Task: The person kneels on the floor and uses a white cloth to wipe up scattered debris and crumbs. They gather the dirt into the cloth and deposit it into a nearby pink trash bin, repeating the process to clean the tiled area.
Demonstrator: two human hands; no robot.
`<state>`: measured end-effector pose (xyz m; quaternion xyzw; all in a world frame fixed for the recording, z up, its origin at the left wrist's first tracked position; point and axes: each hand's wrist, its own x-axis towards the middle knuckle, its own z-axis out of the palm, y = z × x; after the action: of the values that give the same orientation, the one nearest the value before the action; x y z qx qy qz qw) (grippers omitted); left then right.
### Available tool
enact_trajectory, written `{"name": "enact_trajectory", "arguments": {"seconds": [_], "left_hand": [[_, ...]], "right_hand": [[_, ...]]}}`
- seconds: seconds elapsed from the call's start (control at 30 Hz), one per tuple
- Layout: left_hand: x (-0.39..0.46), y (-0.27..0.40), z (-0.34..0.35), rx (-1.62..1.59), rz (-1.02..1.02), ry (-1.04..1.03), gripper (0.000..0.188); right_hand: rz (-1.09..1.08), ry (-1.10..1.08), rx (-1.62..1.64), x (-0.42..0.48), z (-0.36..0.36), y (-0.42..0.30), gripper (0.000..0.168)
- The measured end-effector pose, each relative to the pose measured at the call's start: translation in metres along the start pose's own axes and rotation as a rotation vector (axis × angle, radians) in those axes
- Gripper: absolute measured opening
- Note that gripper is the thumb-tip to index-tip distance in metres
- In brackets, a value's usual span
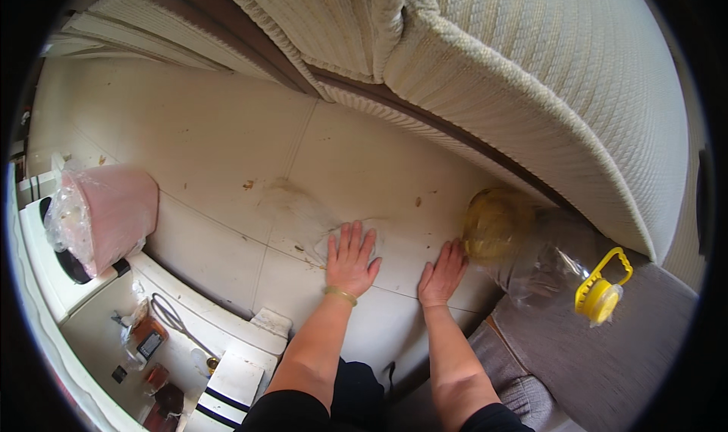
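My left hand [350,258] is palm down with its fingers a little apart, over a thin, pale, blurred patch on the tiled floor [227,147]. Whether that patch is a sheet of film or a smear I cannot tell. A bracelet circles the left wrist. My right hand [445,272] is held low with its thumb apart, its fingertips close to the base of a large clear plastic oil bottle [534,261]. This bottle lies tilted, its yellow cap and handle pointing right, with some yellow liquid near its base. Contact between fingers and bottle is unclear.
Beige ribbed sofa covers [500,102] rise along the far side. Grey upholstery [603,364] is at right. On the left, a pink plastic-lined bin [122,210] stands beside a white table with a shelf [96,329] holding scissors [182,324] and packets. Brown crumbs dot the floor.
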<state>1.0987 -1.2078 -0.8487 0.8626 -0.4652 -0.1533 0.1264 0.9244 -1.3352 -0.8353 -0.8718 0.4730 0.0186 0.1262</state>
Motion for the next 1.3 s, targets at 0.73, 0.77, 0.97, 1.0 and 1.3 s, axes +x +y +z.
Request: {"name": "enact_trajectory", "arguments": {"seconds": [0.73, 0.77, 0.97, 1.0, 1.3], "left_hand": [[0.034, -0.027, -0.193, -0.701, -0.297, 0.510, 0.045], [0.035, -0.020, -0.206, -0.716, -0.308, 0.548, 0.045], [0.039, 0.063, -0.233, -0.569, 0.193, 0.543, 0.046], [0.044, 0.073, -0.226, -0.512, 0.264, 0.489, 0.045], [0.136, 0.090, -0.142, -0.585, 0.163, 0.485, 0.047]], "right_hand": [[0.010, 0.050, 0.022, -0.004, 0.008, 0.008, 0.067], [0.022, 0.025, 0.022, -0.003, 0.007, 0.009, 0.067], [0.020, 0.022, 0.021, -0.001, 0.004, 0.005, 0.069], [0.015, 0.028, 0.014, -0.002, 0.004, 0.007, 0.069], [0.018, 0.013, 0.029, -0.003, 0.002, 0.003, 0.069]]}}
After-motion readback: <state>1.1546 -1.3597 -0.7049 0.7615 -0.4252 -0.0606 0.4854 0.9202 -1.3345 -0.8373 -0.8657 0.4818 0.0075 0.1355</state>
